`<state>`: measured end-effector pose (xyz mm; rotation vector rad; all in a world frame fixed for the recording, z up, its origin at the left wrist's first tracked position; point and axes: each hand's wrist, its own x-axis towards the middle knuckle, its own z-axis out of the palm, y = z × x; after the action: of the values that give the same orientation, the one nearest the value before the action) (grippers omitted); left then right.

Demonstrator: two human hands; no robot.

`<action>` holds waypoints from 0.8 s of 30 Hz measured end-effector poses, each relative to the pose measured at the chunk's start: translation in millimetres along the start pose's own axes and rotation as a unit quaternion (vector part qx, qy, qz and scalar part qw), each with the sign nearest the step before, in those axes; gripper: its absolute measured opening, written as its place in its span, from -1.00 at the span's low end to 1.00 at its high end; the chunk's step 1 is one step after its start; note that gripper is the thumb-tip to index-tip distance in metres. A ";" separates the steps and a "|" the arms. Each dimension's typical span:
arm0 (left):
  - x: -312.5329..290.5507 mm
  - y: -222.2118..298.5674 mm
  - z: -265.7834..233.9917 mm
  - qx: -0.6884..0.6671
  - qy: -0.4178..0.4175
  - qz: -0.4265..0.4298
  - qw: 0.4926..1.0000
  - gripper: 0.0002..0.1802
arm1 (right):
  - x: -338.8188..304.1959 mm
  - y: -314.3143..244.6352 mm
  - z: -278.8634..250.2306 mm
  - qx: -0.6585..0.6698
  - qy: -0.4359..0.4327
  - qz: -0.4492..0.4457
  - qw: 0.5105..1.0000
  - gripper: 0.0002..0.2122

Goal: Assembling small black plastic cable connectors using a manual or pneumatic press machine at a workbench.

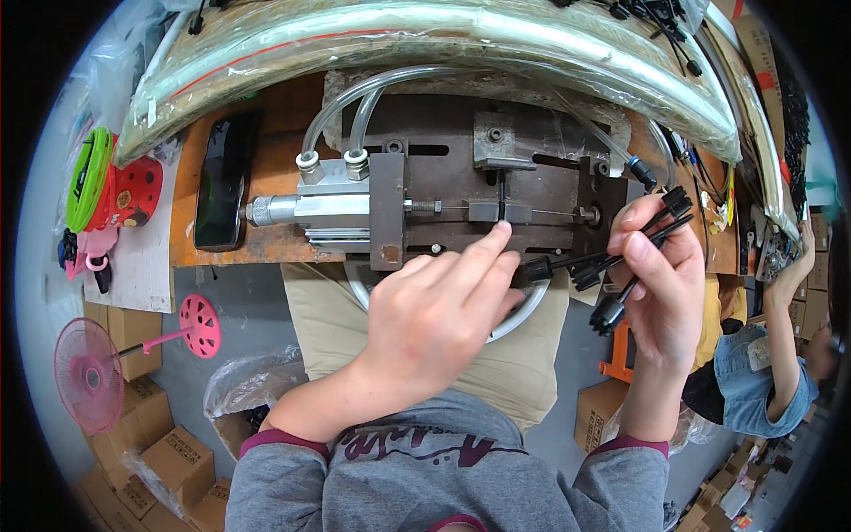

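My left hand (434, 310) reaches over the near side of a dark metal fixture (443, 186). Its index finger is stretched out, the tip at a thin black rod (503, 199) set upright between the small grey blocks (483, 212) at the fixture's middle. No object shows in this hand; its other fingers are loosely bent. To the right, my right hand (660, 275) is closed around several thin black plastic rods with ribbed knob-like ends (607, 313). They fan out from between thumb and fingers, and one knob (534, 269) comes close to my left fingers.
A silver air cylinder (332, 213) with clear hoses (372, 84) adjoins the fixture's left. A phone (223, 182) lies on the wooden bench. Plastic-wrapped long strips (443, 40) run along the back. A pink fan (90, 372) stands left; another person's arm (789, 293) shows right.
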<state>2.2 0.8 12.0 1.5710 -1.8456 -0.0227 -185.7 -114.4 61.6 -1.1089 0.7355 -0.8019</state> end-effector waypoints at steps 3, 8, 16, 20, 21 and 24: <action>4.3 1.6 -13.6 -0.141 0.005 -0.014 0.990 -0.26 | -5.0 8.0 10.4 -0.037 0.031 -0.015 0.999 -0.80; 5.9 12.8 -17.9 -0.353 -0.087 -0.107 0.925 0.04 | -12.7 14.9 31.0 -0.080 0.018 -0.002 0.997 -0.84; -6.1 13.5 -8.9 -0.345 -0.085 -0.149 0.923 -0.49 | -8.1 16.6 34.7 -0.088 -0.047 0.029 0.995 -0.88; -5.1 12.1 -12.9 -0.374 -0.103 -0.161 0.907 -0.56 | -7.0 14.8 26.2 -0.073 -0.006 0.012 0.997 -0.89; -7.9 10.5 -12.3 -0.388 -0.106 -0.163 0.901 -0.60 | -6.7 13.2 25.9 -0.076 0.006 0.000 0.997 -0.89; -13.1 7.3 -20.8 -0.505 -0.171 -0.286 0.796 -0.76 | -12.5 10.4 22.3 -0.226 0.059 -0.192 0.953 -0.87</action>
<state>6.8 22.7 24.4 1.2506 -1.1063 -1.4041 -171.6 -90.7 59.2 -1.6620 0.8404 -1.0662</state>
